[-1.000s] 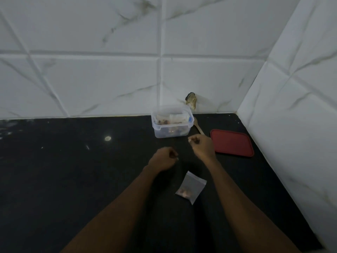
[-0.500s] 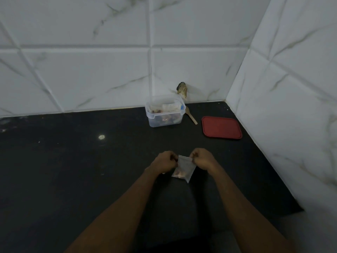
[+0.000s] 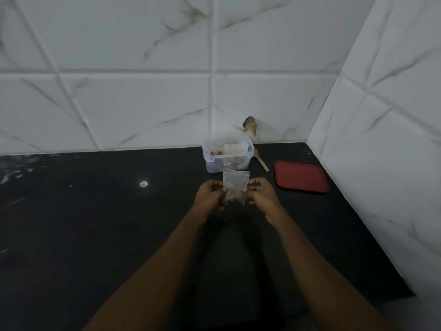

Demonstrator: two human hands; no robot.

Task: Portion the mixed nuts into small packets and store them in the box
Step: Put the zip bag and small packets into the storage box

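Observation:
A small clear packet [image 3: 235, 186] with brown nuts at its bottom is held upright above the black counter. My left hand [image 3: 210, 195] pinches its left edge and my right hand [image 3: 261, 192] pinches its right edge. Just behind the packet stands the clear plastic box [image 3: 226, 156], open at the top, with packets and nuts inside. Its red lid [image 3: 300, 177] lies flat on the counter to the right.
A wooden spoon [image 3: 260, 159] lies between the box and the lid. White marble-pattern tiled walls close the back and the right side of the black counter [image 3: 95, 223]. A dark chipped spot [image 3: 250, 125] marks the wall behind the box.
The packet lay on the counter a second ago. Both hands took hold of it and lifted it upright in front of the box.

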